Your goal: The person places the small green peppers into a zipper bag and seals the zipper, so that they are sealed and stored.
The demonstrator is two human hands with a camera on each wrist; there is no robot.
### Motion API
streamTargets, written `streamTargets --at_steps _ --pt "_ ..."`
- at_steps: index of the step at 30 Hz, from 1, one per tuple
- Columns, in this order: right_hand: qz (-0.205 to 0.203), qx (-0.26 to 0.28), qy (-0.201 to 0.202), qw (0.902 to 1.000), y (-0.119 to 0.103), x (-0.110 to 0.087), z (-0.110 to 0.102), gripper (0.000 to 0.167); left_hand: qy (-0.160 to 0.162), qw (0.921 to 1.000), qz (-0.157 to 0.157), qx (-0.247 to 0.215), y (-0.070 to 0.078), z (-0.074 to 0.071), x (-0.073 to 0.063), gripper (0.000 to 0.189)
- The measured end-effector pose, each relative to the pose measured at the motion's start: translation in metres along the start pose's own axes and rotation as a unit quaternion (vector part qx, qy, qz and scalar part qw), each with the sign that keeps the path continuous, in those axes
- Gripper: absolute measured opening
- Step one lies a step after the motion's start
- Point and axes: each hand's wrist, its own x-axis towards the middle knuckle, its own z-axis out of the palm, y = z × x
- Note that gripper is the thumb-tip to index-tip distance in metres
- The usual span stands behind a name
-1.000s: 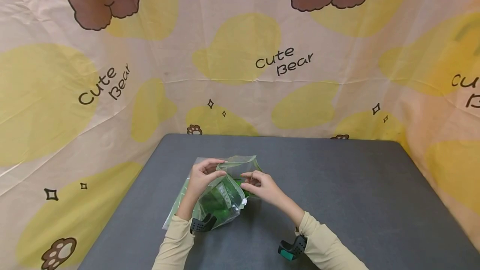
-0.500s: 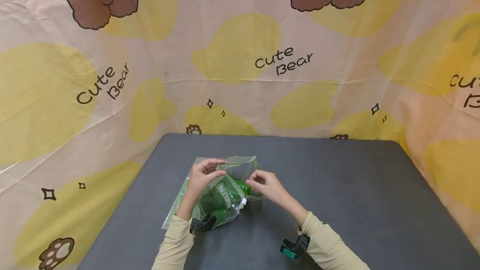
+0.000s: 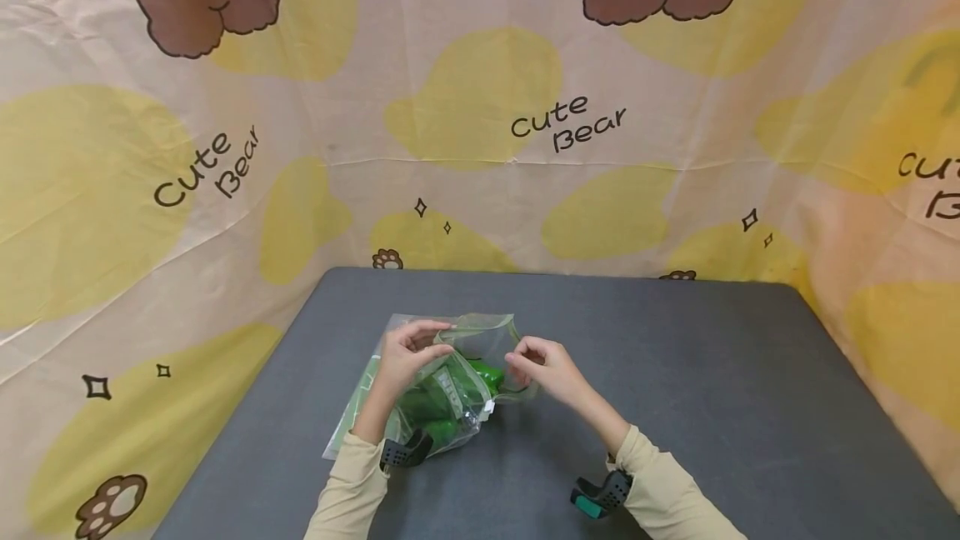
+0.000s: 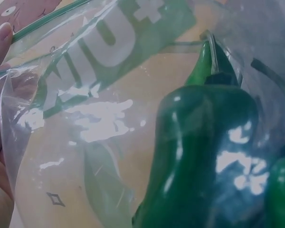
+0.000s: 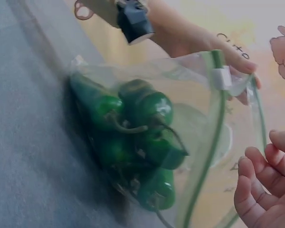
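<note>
A clear zip bag [image 3: 450, 382] with green edging lies on its side, bulging with several green peppers [image 5: 154, 109]. At the upper left of its mouth, my left hand [image 3: 401, 357] pinches the bag's edge between thumb and fingers. On the opposite side, my right hand [image 3: 547, 369] has its fingers curled at the green rim; thumb and fingertips meet right at it in the right wrist view. The mouth gapes between the two hands. One large pepper [image 4: 199, 152] shows through the plastic in the left wrist view. A white slider [image 5: 222, 78] sits on the zip.
The bag rests on a dark grey table [image 3: 675, 407]. Behind and beside the table hangs a printed cloth [image 3: 465, 98] with bears and lettering. Both wrists wear a black band [image 3: 600, 492].
My right hand has moved right, from inside the bag's mouth to its rim, and its fingers have drawn together. The mouth spreads a little wider. My left hand stays in place.
</note>
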Motion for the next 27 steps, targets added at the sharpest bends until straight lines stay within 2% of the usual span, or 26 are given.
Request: streamTargets --at_steps 8,16,23,27 --pt "0.021 -0.013 0.015 0.9996 -0.001 -0.007 -0.01 0.016 -0.01 0.9995 -0.009 -0.03 -0.009 0.011 -0.007 0.024" --pt "0.024 0.012 0.013 0.9996 0.004 -0.018 -0.02 0.016 -0.013 0.999 -0.034 -0.025 -0.012 0.024 -0.009 0.025" --pt "0.045 0.019 0.017 0.9987 0.013 -0.027 -0.023 0.018 -0.055 0.9982 -0.025 -0.003 -0.018 0.036 -0.015 0.026" --pt "0.053 0.022 0.024 0.998 0.014 -0.032 -0.022 0.019 -0.054 0.998 -0.027 -0.02 -0.02 0.041 -0.018 0.026"
